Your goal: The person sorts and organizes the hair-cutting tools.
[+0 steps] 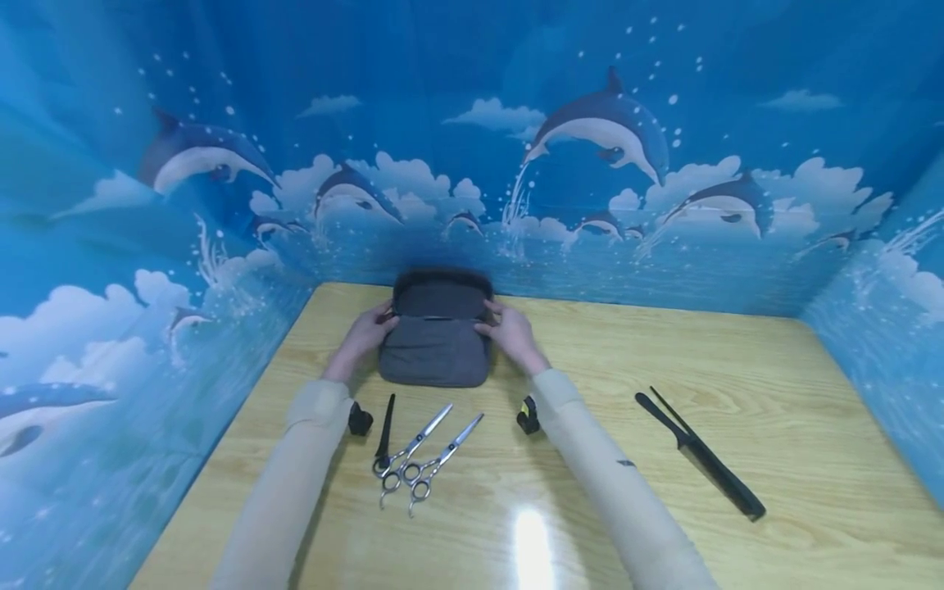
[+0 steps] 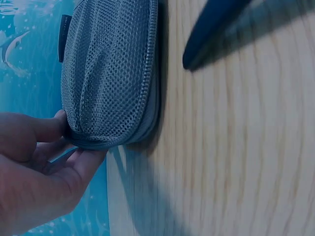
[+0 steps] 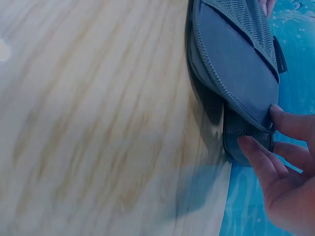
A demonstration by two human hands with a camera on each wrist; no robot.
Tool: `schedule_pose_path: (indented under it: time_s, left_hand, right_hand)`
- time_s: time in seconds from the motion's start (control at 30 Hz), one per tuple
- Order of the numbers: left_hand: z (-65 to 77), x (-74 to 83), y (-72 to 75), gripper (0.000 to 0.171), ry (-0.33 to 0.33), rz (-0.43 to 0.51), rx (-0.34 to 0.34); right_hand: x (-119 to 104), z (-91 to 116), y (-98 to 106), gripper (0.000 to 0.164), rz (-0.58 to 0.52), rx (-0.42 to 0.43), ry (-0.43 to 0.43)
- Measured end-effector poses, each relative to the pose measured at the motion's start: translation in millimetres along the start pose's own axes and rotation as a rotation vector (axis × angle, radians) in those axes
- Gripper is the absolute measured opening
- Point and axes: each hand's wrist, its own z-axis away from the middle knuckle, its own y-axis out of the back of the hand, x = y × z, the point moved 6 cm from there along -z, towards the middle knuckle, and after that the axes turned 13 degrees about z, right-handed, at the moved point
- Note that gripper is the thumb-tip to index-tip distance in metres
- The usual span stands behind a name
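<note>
A dark grey zip case (image 1: 435,352) lies open near the table's back edge, its lid raised towards the curtain. At its left side my left hand (image 1: 370,329) pinches the edge. In the left wrist view, the thumb lies against the mesh face of the case (image 2: 108,73) and the fingers are under its corner. My right hand (image 1: 512,332) grips the opposite side by the fold. The right wrist view has its thumb on the zipped flap (image 3: 236,54) and a fingertip on the part below.
Two silver scissors (image 1: 447,452) lie in front of the case, beside a slim black clip-like piece (image 1: 386,430). Farther right is a black comb (image 1: 719,471) with a handle. A dolphin-print curtain (image 1: 560,262) borders the table (image 1: 590,352) at the back and sides.
</note>
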Motion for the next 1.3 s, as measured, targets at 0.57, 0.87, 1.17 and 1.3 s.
schedule_pose_path:
  time_s: [0.57,0.87,1.17,1.3]
  left_hand:
    - [0.6,9.4,-26.1,0.056,0.003,0.065,0.004]
    - [1.5,20.5,-43.5,0.056,-0.018,0.041,0.002]
    - [2.0,28.3,-58.4,0.058,-0.027,-0.088,-0.014]
    - [2.9,28.9,-66.0,0.057,-0.018,-0.067,-0.033]
  right_hand:
    - [25.2,12.0,18.8,0.063,-0.002,-0.022,-0.067]
    - [38.0,18.6,36.8,0.063,0.041,-0.050,-0.087]
    - [48.2,26.5,47.8,0.063,0.070,-0.062,-0.091]
    - [52.3,31.2,51.9,0.062,0.091,-0.068,-0.108]
